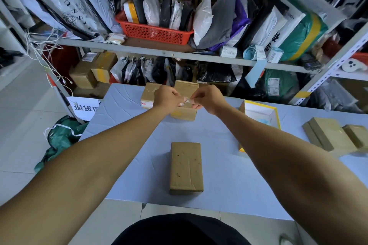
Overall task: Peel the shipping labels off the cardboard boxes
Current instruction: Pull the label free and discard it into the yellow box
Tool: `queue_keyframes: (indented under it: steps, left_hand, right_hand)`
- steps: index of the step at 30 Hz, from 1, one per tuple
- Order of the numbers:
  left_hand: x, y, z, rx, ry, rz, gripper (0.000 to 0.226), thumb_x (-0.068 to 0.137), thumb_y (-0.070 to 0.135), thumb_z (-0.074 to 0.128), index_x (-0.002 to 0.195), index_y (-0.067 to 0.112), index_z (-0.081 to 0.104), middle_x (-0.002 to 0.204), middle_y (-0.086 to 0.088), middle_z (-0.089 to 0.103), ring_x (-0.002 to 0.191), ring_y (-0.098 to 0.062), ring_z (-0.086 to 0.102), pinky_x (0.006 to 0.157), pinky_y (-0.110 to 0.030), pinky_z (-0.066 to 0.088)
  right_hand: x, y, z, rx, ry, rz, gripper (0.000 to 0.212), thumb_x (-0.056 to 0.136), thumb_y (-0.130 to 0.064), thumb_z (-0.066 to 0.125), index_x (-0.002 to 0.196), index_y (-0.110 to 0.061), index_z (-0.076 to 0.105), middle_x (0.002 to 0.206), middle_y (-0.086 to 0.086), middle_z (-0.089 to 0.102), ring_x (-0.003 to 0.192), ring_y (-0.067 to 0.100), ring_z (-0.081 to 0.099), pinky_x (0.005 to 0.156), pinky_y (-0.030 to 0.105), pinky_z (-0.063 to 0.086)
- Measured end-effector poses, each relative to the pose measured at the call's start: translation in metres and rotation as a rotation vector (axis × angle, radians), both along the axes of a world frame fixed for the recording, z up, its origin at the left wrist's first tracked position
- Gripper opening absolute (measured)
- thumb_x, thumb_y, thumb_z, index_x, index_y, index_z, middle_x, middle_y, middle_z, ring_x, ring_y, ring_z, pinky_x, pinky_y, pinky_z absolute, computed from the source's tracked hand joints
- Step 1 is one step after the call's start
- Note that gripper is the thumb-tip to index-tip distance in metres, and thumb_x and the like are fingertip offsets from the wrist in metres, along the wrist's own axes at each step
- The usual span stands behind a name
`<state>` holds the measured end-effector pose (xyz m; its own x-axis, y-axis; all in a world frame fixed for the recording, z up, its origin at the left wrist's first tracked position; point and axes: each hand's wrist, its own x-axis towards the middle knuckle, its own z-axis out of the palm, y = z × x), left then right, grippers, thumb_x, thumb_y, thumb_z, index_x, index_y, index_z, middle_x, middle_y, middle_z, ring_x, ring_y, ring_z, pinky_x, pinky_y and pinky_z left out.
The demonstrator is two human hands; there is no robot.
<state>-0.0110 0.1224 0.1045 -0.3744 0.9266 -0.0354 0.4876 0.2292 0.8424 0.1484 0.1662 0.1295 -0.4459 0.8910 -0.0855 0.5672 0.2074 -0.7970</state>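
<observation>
The table [219, 175] wears a pale blue cloth, and behind its far edge stands a grey metal shelving unit [159, 50] packed with parcels. On the shelf a red plastic basket [153, 33] holds upright mailer bags in black, white and grey.

Near the table's right edge an open yellow-rimmed box [260, 113] with a white interior holds something pale blue; what it is cannot be made out. Further right, at the right edge, 2 flat cardboard boxes [334, 135] lie side by side.

Near the front edge, at the middle, a closed cardboard box [186, 167] lies alone with a bare top. At the far edge 2 more boxes [185, 111] sit touching each other, and 1 shows a red and white sticker on its left side.

Above those boxes the left hand [166, 98] and right hand [208, 98] meet, each pinching a small strip of shipping label [185, 102] between thumb and fingers. Whether the strip is still attached to the box cannot be told.
</observation>
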Motion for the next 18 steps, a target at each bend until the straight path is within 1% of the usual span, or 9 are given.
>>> queue_keyframes:
  steps: [3, 6, 8, 10, 12, 13, 15, 16, 18]
  left_hand:
    - [0.01, 0.001, 0.001, -0.011, 0.055, 0.016, 0.015, 0.08, 0.01, 0.069, 0.066, 0.012, 0.072, 0.058, 0.002, 0.065, 0.066, -0.019, 0.067, 0.063, -0.026, 0.055]
    - [0.016, 0.005, -0.001, -0.024, 0.031, -0.013, 0.016, 0.08, 0.01, 0.066, 0.071, 0.019, 0.076, 0.068, 0.003, 0.071, 0.071, -0.018, 0.069, 0.073, -0.03, 0.059]
    - [0.019, 0.006, 0.002, -0.037, -0.001, -0.075, 0.02, 0.084, 0.006, 0.065, 0.077, 0.02, 0.076, 0.073, 0.0, 0.068, 0.071, -0.019, 0.064, 0.075, -0.027, 0.055]
    - [0.018, 0.008, 0.006, -0.067, -0.054, -0.113, 0.016, 0.085, 0.003, 0.067, 0.087, 0.015, 0.077, 0.079, -0.006, 0.07, 0.076, -0.024, 0.066, 0.077, -0.029, 0.056]
    - [0.014, 0.008, 0.009, -0.103, -0.166, -0.144, 0.013, 0.087, 0.002, 0.067, 0.097, 0.004, 0.075, 0.089, -0.014, 0.073, 0.082, -0.025, 0.071, 0.083, -0.036, 0.059]
    - [0.012, 0.006, 0.01, -0.121, -0.221, -0.17, 0.016, 0.088, 0.001, 0.066, 0.102, 0.0, 0.073, 0.093, -0.017, 0.072, 0.082, -0.023, 0.07, 0.085, -0.038, 0.059]
    - [0.007, 0.005, 0.008, -0.14, -0.312, -0.222, 0.025, 0.087, 0.002, 0.068, 0.111, -0.005, 0.068, 0.096, -0.018, 0.071, 0.081, -0.018, 0.069, 0.086, -0.036, 0.058]
    - [0.006, 0.004, 0.007, -0.138, -0.325, -0.261, 0.028, 0.085, 0.003, 0.071, 0.112, -0.004, 0.068, 0.094, -0.014, 0.071, 0.081, -0.015, 0.068, 0.085, -0.033, 0.058]
    - [0.005, 0.001, 0.007, -0.116, -0.168, -0.364, 0.025, 0.08, 0.011, 0.078, 0.104, 0.005, 0.074, 0.09, -0.006, 0.073, 0.08, -0.011, 0.064, 0.08, -0.03, 0.053]
  right_hand:
    - [-0.003, -0.002, -0.002, 0.0, -0.017, 0.029, 0.005, 0.086, -0.004, 0.068, 0.087, -0.002, 0.073, 0.074, 0.012, 0.071, 0.07, 0.018, 0.069, 0.07, 0.024, 0.059]
    - [-0.003, -0.004, -0.005, 0.034, -0.042, 0.008, 0.002, 0.081, -0.01, 0.074, 0.08, -0.01, 0.074, 0.069, -0.003, 0.065, 0.068, 0.012, 0.058, 0.059, 0.021, 0.048]
    - [-0.002, -0.004, -0.007, 0.064, -0.055, -0.047, 0.007, 0.081, -0.012, 0.075, 0.075, -0.014, 0.072, 0.073, -0.001, 0.066, 0.073, 0.016, 0.059, 0.051, 0.019, 0.038]
    - [-0.001, -0.002, -0.011, 0.06, -0.014, -0.127, 0.017, 0.081, -0.009, 0.072, 0.072, -0.02, 0.062, 0.081, 0.006, 0.069, 0.079, 0.025, 0.065, 0.047, 0.021, 0.039]
    - [0.0, -0.002, -0.014, 0.042, 0.039, -0.183, 0.023, 0.079, -0.01, 0.075, 0.074, -0.019, 0.054, 0.083, 0.01, 0.069, 0.078, 0.028, 0.068, 0.054, 0.032, 0.053]
    - [0.0, -0.001, -0.014, 0.033, 0.049, -0.174, 0.021, 0.079, -0.01, 0.076, 0.077, -0.017, 0.056, 0.08, 0.009, 0.068, 0.076, 0.026, 0.069, 0.063, 0.038, 0.058]
    - [0.003, 0.001, -0.014, 0.026, 0.045, -0.135, 0.01, 0.081, -0.009, 0.075, 0.082, -0.01, 0.065, 0.074, 0.006, 0.066, 0.071, 0.021, 0.07, 0.074, 0.041, 0.061]
    - [0.004, 0.002, -0.013, 0.013, 0.046, -0.127, 0.007, 0.081, -0.007, 0.074, 0.083, -0.007, 0.067, 0.074, 0.007, 0.067, 0.07, 0.02, 0.07, 0.076, 0.04, 0.061]
    - [0.005, 0.004, -0.011, -0.019, 0.029, -0.117, 0.004, 0.083, -0.006, 0.071, 0.083, -0.003, 0.069, 0.074, 0.01, 0.07, 0.067, 0.018, 0.069, 0.077, 0.038, 0.061]
